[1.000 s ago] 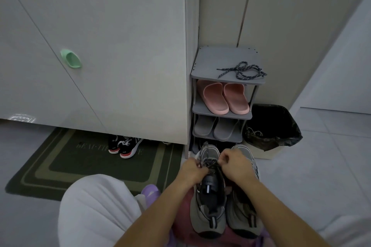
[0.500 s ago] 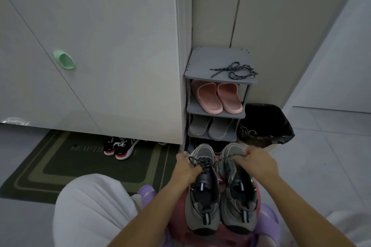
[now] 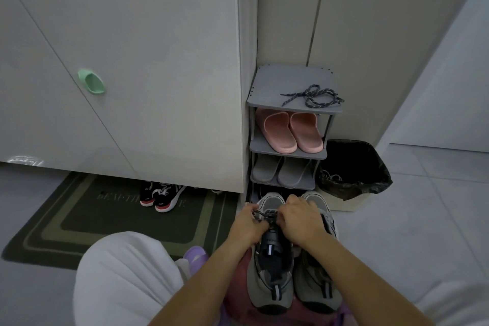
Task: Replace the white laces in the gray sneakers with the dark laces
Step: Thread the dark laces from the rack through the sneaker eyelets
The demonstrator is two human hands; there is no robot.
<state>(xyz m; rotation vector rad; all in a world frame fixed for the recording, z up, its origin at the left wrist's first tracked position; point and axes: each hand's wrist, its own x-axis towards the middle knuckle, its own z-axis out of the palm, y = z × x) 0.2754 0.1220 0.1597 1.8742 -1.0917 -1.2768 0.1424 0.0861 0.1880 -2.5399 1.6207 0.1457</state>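
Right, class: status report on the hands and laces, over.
Left hand, right hand pinch dark lace on one gray sneaker. Spare dark lace on shoe rack. Nothing in the way.

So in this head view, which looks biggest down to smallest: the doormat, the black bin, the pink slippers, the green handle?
Doormat, largest by far.
Black bin.
Pink slippers as a pair, only slightly smaller than the bin.
Green handle, smallest.

gray sneakers [image 3: 272,296]: gray uppers, black tongues, white tab stripe; threaded lace [image 3: 258,215] dark. dark laces [image 3: 315,95]: pale speckles. rack [image 3: 267,82] gray. pink slippers [image 3: 291,132], gray slippers [image 3: 280,172]. mat [image 3: 79,219] dark green, lighter green bands. handle [image 3: 91,81] mint. bin bag [image 3: 354,167] black. far-left sneakers [image 3: 161,193] black, white, red soles.
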